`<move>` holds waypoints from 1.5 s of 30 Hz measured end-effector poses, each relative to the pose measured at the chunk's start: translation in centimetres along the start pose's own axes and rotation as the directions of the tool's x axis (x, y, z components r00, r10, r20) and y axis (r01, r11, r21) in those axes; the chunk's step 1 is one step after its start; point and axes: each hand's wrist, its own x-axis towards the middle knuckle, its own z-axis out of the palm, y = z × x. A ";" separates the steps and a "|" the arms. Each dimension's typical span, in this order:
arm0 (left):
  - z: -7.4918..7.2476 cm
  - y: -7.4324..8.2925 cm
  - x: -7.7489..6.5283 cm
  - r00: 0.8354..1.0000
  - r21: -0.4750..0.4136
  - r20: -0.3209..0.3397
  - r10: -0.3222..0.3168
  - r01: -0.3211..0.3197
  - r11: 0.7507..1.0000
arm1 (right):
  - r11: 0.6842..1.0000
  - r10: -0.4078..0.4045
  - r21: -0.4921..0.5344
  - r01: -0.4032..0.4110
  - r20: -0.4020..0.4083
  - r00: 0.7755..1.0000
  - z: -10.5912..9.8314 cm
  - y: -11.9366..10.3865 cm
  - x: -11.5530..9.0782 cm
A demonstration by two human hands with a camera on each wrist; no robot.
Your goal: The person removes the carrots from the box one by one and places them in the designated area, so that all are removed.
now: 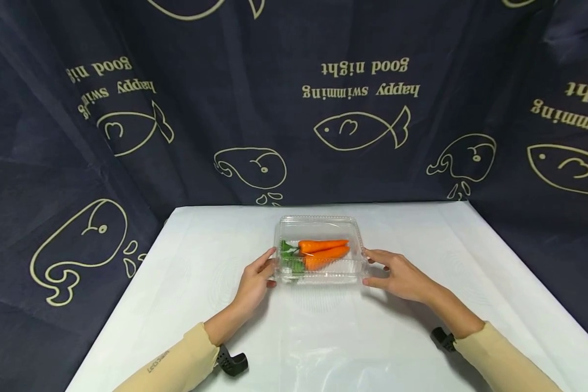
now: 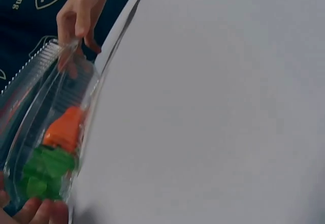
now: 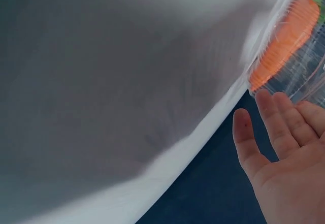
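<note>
A clear plastic clamshell box (image 1: pixel 318 225) sits on the white table, with orange carrots (image 1: pixel 325 256) and their green tops (image 1: pixel 294 265) inside it. The left hand (image 1: pixel 252 283) is at the box's left end, fingertips touching its side by the green tops. At the opposite end is the right hand (image 1: pixel 402 275), its fingers extended to the box's right side. In the right wrist view, the thumb (image 3: pixel 244 132) stands apart from the box while the other fingertips meet its edge. The left wrist view shows only the left fingertips (image 2: pixel 43 211) at the box's near end.
The white table (image 1: pixel 372 337) extends around the box. A dark blue cloth (image 1: pixel 255 98) with fish and whale drawings hangs behind and beside it. Black wrist mounts (image 1: pixel 231 362) are on both forearms.
</note>
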 end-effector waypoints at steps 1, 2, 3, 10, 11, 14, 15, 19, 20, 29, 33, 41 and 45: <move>-0.1 0.0 0.0 1.000 0.008 0.019 0.009 -0.009 1.000 | 1.000 0.000 -0.001 0.000 -0.001 1.000 0.0 0.0 0.0; -0.2 0.0 0.1 0.999 0.016 0.037 0.016 -0.017 1.000 | 1.000 -0.001 -0.001 0.001 -0.002 1.000 0.1 0.1 0.0; -0.3 0.0 0.1 0.999 0.028 0.051 0.017 -0.018 0.999 | 1.000 -0.003 -0.002 0.003 -0.004 1.000 0.1 0.1 0.0; 0.0 0.0 0.3 0.997 0.113 0.058 0.049 -0.056 0.992 | 0.999 -0.031 -0.009 0.031 -0.023 0.999 0.0 -0.3 0.0; 0.1 -0.1 0.3 0.997 0.125 0.053 0.052 -0.058 0.990 | 0.999 -0.034 -0.018 0.033 -0.027 0.999 0.0 -0.3 0.0; 0.3 -0.1 0.4 0.998 0.165 0.039 0.049 -0.054 0.985 | 0.997 -0.040 -0.062 0.038 -0.037 0.999 0.0 -0.4 -0.1; 0.4 -0.1 0.4 0.998 0.174 0.036 0.045 -0.050 0.983 | 0.996 -0.043 -0.077 0.040 -0.038 0.998 0.0 -0.4 -0.1; 0.5 -0.1 0.5 0.999 0.198 0.031 0.038 -0.043 0.979 | 0.992 -0.047 -0.122 0.042 -0.037 0.998 -0.1 -0.5 -0.2; 0.5 -0.1 0.5 0.998 0.202 0.034 0.043 -0.049 0.978 | 0.990 -0.050 -0.130 0.045 -0.035 0.998 -0.1 -0.5 -0.2; 0.3 0.1 0.9 0.996 0.276 0.052 0.069 -0.081 0.958 | 0.979 -0.091 -0.186 0.079 -0.057 0.994 0.0 -0.5 -0.4; 0.0 0.3 0.9 0.996 0.309 0.059 0.065 -0.080 0.948 | 0.970 -0.114 -0.222 0.097 -0.063 0.991 0.1 -0.6 -0.3; -0.3 0.8 1.0 0.993 0.325 0.097 0.065 -0.094 0.941 | 0.947 -0.184 -0.281 0.153 -0.086 0.979 0.4 -0.8 -0.4; -0.3 0.9 1.0 0.991 0.325 0.113 0.067 -0.101 0.940 | 0.938 -0.206 -0.302 0.169 -0.095 0.974 0.5 -1.0 -0.5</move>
